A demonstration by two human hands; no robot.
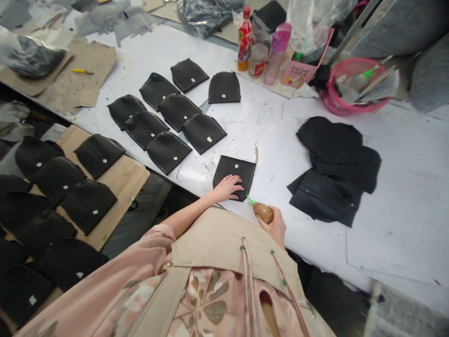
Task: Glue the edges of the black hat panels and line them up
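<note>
White paper covers the worktable [403, 187] before you, and along its far side stand a red-capped drink bottle [244, 40], a glass jar [258, 58], a pink-lidded bottle [278, 51], a pink box [298, 75] and a pink basin [336, 106]. Close to your body, at the near edge, lies one flat black piece [243, 172] with a small white tag near its far edge. Your left hand [229, 188] rests on it palm down, fingers spread and gripping nothing. Your right hand [276, 227] is wrapped around a brown squeeze bottle [263, 213], whose green nozzle [250, 200] points at the piece's near right corner; whether the tip touches, you cannot tell. Beyond your left hand, eight similar tagged pieces [179, 111] lie grouped on the paper; more cover a wooden board [136, 180] at your left. To your right sits an overlapping pile of black fabric [333, 164].
</note>
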